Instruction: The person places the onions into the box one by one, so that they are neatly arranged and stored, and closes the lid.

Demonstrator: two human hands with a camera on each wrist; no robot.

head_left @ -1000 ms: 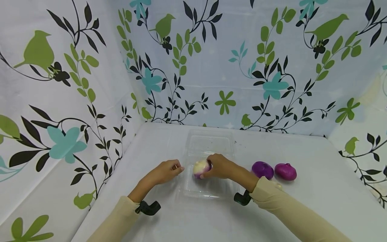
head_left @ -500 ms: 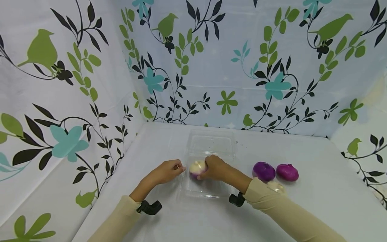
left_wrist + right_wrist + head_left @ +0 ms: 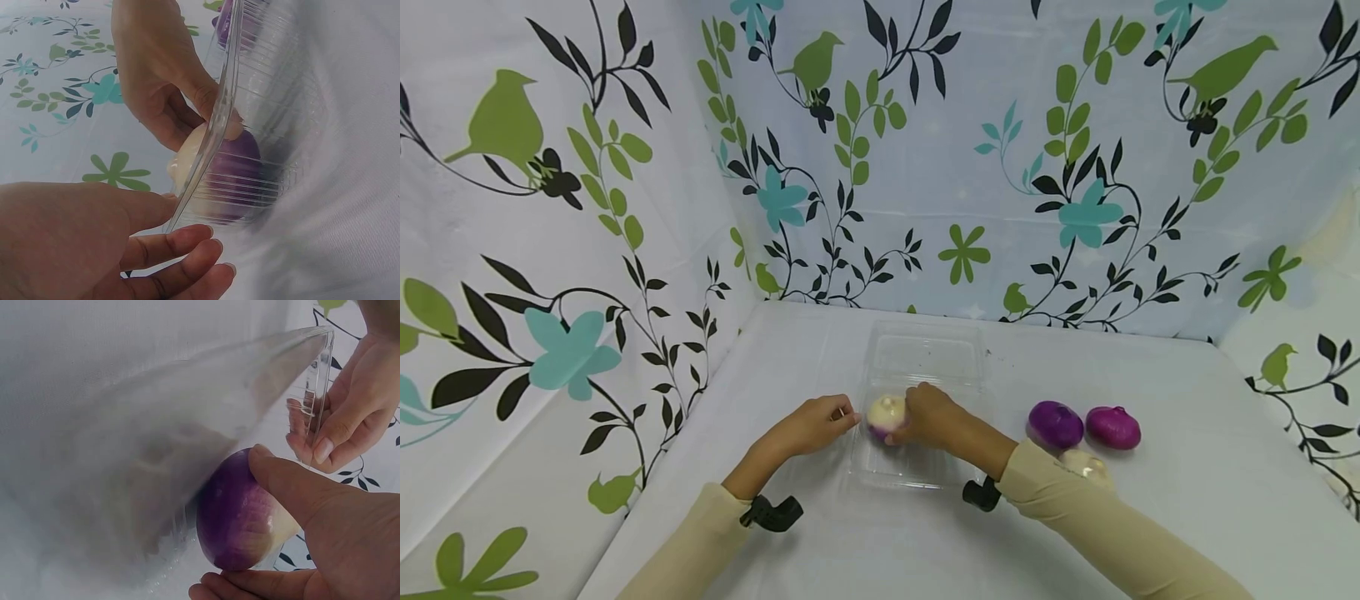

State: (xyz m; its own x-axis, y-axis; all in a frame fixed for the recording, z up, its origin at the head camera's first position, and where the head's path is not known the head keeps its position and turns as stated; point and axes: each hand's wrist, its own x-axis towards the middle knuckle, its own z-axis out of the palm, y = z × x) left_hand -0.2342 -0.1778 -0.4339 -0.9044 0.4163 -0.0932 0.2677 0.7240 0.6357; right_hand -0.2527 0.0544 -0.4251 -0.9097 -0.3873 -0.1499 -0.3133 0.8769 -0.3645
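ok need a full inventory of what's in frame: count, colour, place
Plastic container: 1, clear, mid-table, open
Two-tone vegetable: 1, purple and cream, inside the container
Purple vegetable: 1, deep purple, right of the container
Magenta vegetable: 1, magenta, just right of the purple one
Pale vegetable: 1, cream, partly hidden by the right sleeve
Table: 1, white, under everything
Printed cloth: pale with green, teal and black print, back and sides; panel count unclear
Wrist mounts: 2, black, one per wrist
Sleeves: 2, beige, on both arms
Hands: 2, left gripping the container's rim, right holding the two-tone vegetable
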